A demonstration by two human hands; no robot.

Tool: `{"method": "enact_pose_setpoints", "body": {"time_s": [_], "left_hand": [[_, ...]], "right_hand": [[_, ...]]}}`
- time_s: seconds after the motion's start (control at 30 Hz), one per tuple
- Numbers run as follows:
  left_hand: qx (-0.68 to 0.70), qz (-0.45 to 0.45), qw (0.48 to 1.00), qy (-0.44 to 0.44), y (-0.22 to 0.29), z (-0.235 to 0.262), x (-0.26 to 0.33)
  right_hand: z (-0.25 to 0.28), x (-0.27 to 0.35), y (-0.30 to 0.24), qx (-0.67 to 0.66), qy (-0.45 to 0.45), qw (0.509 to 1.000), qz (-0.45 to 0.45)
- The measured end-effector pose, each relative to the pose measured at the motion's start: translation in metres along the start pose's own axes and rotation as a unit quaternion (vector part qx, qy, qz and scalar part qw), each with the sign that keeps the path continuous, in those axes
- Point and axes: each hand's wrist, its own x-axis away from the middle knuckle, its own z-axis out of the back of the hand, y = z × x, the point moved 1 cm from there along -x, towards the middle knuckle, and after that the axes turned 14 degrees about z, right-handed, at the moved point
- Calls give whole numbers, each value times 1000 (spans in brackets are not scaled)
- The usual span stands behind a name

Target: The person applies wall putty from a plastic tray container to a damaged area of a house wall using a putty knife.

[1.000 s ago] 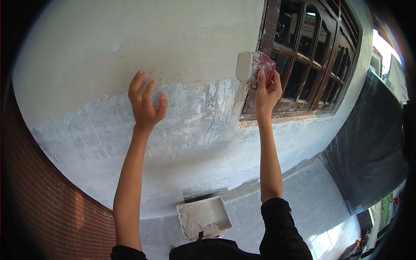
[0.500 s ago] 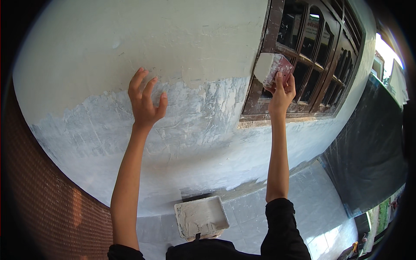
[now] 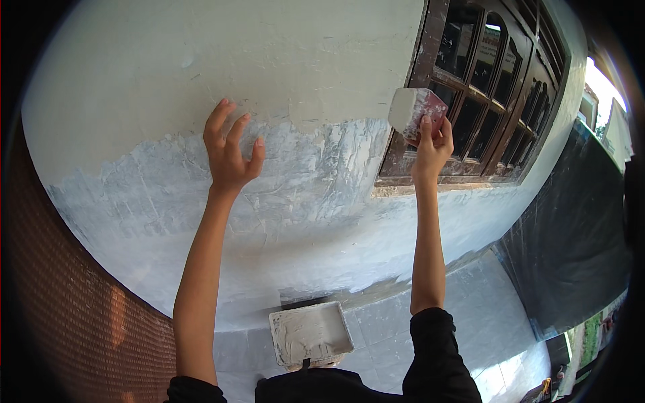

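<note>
My right hand (image 3: 431, 149) is closed on a flat red plastering scraper (image 3: 431, 111). Off-white filler coats the scraper's left part, and smears spread over its red face. It is held in front of the left edge of the brown window frame. My left hand (image 3: 232, 146) holds nothing; its fingers are spread and bent in front of the wall (image 3: 302, 67). Whether its fingertips touch the surface I cannot tell. The wall's upper part is smooth cream, and below a ragged border lies a patchy bluish-white area (image 3: 302, 174).
A tray (image 3: 311, 332) of pale filler stands below, close to my body, above the grey tiled floor (image 3: 383, 322). The brown window (image 3: 480, 87) with glass panes fills the upper right. Dark sheeting (image 3: 571, 228) hangs at right; a brown woven surface (image 3: 74, 302) curves along the left.
The scraper in my right hand has shifted slightly left and down, toward the wall beside the window frame. My left hand has moved slightly right, its fingers still apart.
</note>
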Motion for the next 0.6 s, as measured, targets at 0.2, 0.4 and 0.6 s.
{"method": "enact_pose_setpoints", "body": {"time_s": [0.2, 0.4, 0.6], "left_hand": [[-8, -9, 1000, -4, 2, 3, -3], [11, 2, 1000, 3, 1, 0, 0], [7, -1, 1000, -28, 5, 1, -1]], "right_hand": [[-32, 34, -28, 0, -36, 998, 51], [-103, 76, -36, 25, -112, 993, 17], [-83, 55, -31, -102, -47, 994, 8]]}}
